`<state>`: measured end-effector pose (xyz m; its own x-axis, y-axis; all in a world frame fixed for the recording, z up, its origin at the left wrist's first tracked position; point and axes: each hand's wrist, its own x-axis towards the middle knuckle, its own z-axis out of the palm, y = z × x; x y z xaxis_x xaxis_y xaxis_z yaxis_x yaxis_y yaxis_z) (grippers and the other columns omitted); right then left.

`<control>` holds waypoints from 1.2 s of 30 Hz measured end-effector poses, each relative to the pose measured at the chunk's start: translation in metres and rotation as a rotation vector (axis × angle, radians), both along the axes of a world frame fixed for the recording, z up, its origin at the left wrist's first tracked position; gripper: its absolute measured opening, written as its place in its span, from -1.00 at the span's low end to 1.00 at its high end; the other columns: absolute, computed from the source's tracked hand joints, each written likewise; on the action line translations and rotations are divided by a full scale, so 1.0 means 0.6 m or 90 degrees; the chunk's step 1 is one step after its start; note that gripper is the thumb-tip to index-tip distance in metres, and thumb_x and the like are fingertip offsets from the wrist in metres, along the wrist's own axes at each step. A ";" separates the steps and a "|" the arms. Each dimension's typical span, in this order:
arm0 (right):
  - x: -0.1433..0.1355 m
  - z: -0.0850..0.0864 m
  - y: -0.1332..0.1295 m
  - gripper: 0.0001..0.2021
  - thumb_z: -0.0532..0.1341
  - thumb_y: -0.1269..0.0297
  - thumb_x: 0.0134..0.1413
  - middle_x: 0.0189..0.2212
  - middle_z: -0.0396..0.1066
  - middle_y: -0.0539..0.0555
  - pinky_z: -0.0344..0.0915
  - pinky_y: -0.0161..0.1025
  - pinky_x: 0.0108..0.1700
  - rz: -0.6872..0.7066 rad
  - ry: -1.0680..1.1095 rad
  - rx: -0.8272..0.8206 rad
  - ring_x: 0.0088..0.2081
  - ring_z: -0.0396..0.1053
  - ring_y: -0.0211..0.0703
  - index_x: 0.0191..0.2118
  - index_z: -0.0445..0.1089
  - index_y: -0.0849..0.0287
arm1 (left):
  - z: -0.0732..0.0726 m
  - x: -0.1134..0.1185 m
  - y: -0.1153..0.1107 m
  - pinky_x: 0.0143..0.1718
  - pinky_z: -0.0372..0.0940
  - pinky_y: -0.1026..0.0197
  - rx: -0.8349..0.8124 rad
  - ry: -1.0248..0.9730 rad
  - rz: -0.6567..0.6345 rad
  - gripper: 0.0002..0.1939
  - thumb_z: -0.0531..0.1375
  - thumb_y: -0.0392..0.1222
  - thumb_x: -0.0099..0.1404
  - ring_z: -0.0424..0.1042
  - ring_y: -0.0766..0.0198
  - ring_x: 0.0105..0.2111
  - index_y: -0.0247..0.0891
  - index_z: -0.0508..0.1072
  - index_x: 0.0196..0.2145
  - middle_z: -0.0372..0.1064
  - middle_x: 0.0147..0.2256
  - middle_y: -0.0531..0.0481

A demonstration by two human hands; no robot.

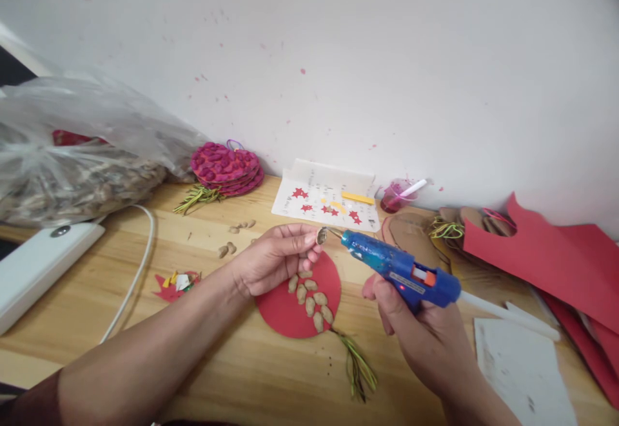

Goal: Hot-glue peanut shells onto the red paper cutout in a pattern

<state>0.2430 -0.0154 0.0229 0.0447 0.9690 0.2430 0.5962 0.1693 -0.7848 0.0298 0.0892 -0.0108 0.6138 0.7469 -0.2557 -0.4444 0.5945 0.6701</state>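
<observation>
Between the thumb and fingers of my left hand (283, 252) is a peanut shell half (322, 236), its hollow side turned to the right. My right hand (420, 336) grips a blue hot glue gun (394, 265), whose metal nozzle points left and reaches the shell's edge; whether they touch I cannot tell. Below my left hand lies a red paper disc (275, 313) with several peanut shells (310, 307) on it in a cluster. A green and yellow string tassel (358, 368) extends from the disc's lower right edge.
A plastic bag of peanut shells (72, 174) and a white power strip (43, 271) with a cable stand left. Behind are pink shell-covered discs (227, 168), a printed sheet (329, 200) and a cup of pink paint (399, 197). Red paper (546, 258) lies right.
</observation>
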 end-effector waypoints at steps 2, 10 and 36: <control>0.000 0.001 -0.001 -0.76 0.15 0.14 0.31 -0.69 0.26 -0.08 0.27 -0.24 -0.49 -0.003 -0.005 0.003 -0.58 0.31 -0.19 -0.35 0.43 0.12 | -0.001 0.000 0.000 -0.45 0.36 0.41 0.001 -0.004 -0.001 -0.76 0.48 -0.25 0.08 0.41 0.41 -0.50 -0.41 0.53 -0.37 0.46 -0.44 -0.05; 0.000 0.001 -0.003 -0.76 0.15 0.14 0.31 -0.70 0.24 -0.08 0.27 -0.26 -0.51 -0.002 -0.004 0.013 -0.58 0.31 -0.20 -0.36 0.42 0.12 | 0.000 0.000 0.001 -0.45 0.36 0.41 0.002 -0.006 0.000 -0.77 0.47 -0.26 0.09 0.42 0.41 -0.50 -0.41 0.53 -0.37 0.46 -0.44 -0.05; 0.002 0.002 -0.006 -0.76 0.19 0.18 0.29 -0.68 0.23 -0.09 0.25 -0.29 -0.51 -0.003 -0.043 0.025 -0.59 0.27 -0.24 -0.41 0.40 0.12 | 0.004 -0.001 0.001 -0.47 0.33 0.40 0.015 0.011 0.017 -0.77 0.48 -0.24 0.08 0.39 0.41 -0.50 -0.39 0.55 -0.37 0.44 -0.46 -0.04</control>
